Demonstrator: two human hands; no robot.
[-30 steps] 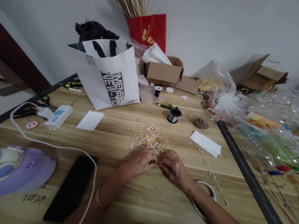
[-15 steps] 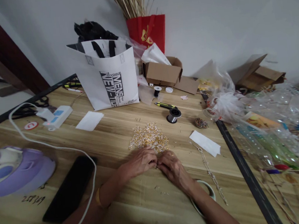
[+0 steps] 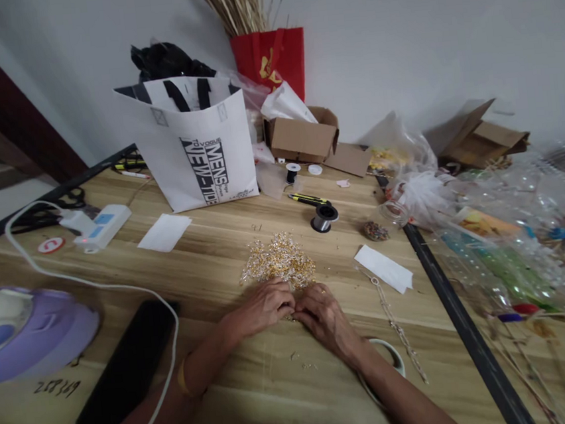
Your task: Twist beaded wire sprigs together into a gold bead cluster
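Note:
My left hand (image 3: 266, 307) and my right hand (image 3: 322, 311) meet fingertip to fingertip at the near edge of a pile of small gold and silver links (image 3: 280, 259). Both are closed in a pinch. Whatever lies between the fingers is too small and too covered to name. A few loose metal bits (image 3: 307, 365) are scattered on the table just below the hands. To the right of my right hand lies a linked chain (image 3: 396, 324), its top end by a folded white paper (image 3: 384, 267). Partly under my right forearm is a pale ring-shaped roll (image 3: 391, 356).
A wire spool (image 3: 324, 218) and a yellow-black cutter (image 3: 308, 199) lie beyond the pile. Farther back stand a white shopping bag (image 3: 196, 147) and a cardboard box (image 3: 302, 137). At left are a white cable (image 3: 114, 286), a black slab (image 3: 127, 367) and a purple device (image 3: 38, 329).
The whole view has shifted slightly, so things sit a little farther left. Both hands keep pinching at the same place by the pile, with only slight finger movement.

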